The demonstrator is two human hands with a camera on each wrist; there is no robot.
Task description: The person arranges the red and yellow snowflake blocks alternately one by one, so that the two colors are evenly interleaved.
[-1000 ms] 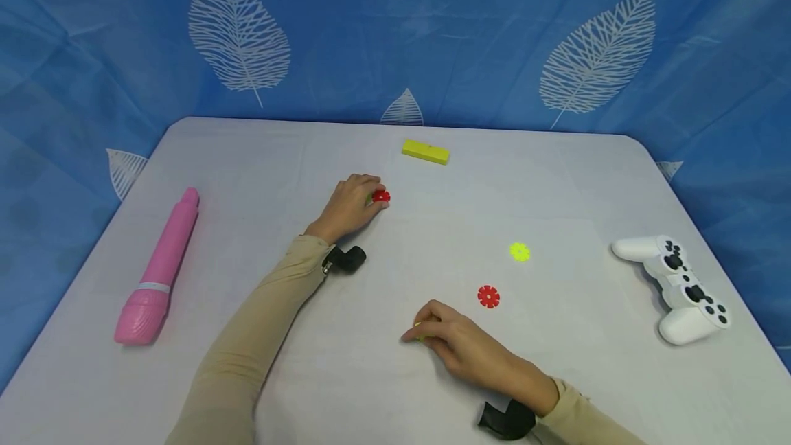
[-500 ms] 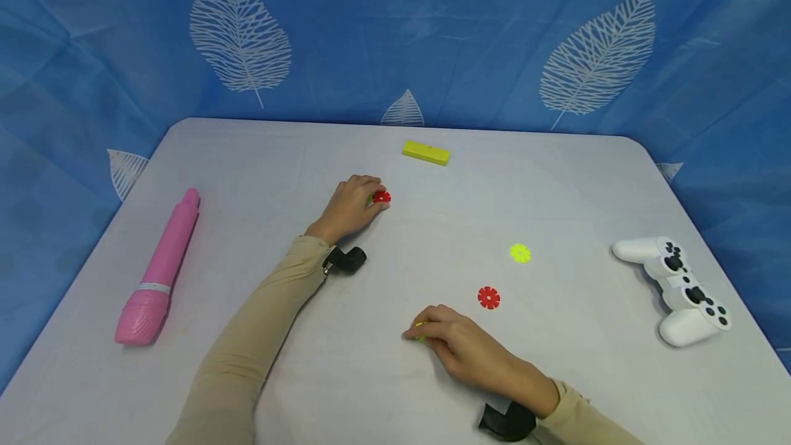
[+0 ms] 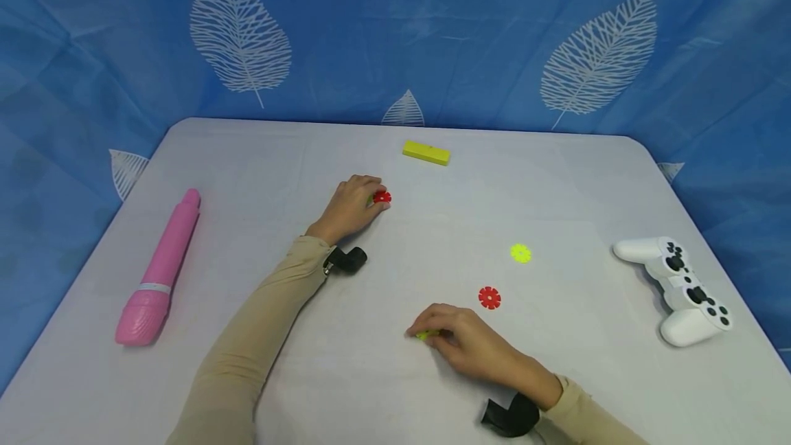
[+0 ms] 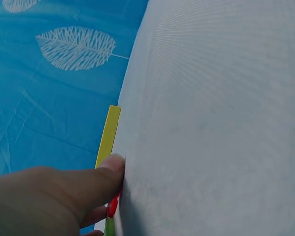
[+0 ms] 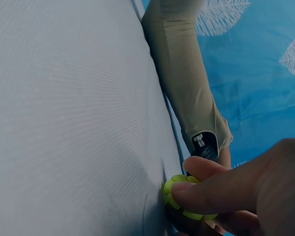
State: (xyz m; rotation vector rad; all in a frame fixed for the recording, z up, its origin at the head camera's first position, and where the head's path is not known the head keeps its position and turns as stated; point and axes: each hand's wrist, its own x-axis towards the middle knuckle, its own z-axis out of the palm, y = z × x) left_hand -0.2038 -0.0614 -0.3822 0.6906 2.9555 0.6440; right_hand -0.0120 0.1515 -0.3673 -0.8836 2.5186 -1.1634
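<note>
Both hands pinch: my right hand [image 3: 472, 343] a yellow disc [image 3: 425, 335], my left hand [image 3: 351, 207] a red disc [image 3: 383, 197] beside a green piece [image 4: 109, 227]. A loose red disc [image 3: 489, 298] and loose yellow disc [image 3: 521, 253] lie untouched on the worktop [image 3: 321, 356], so the work looks only partly done.

Left of the loose red disc [image 3: 485, 297], you have a lime disc [image 3: 423, 336] and a pink microphone [image 3: 162, 263]; right of it, a white controller [image 3: 676, 285] with black sticks [image 3: 674, 262]; beyond it, a blue curtain [image 3: 395, 33] printed with white leaves [image 3: 239, 33].
</note>
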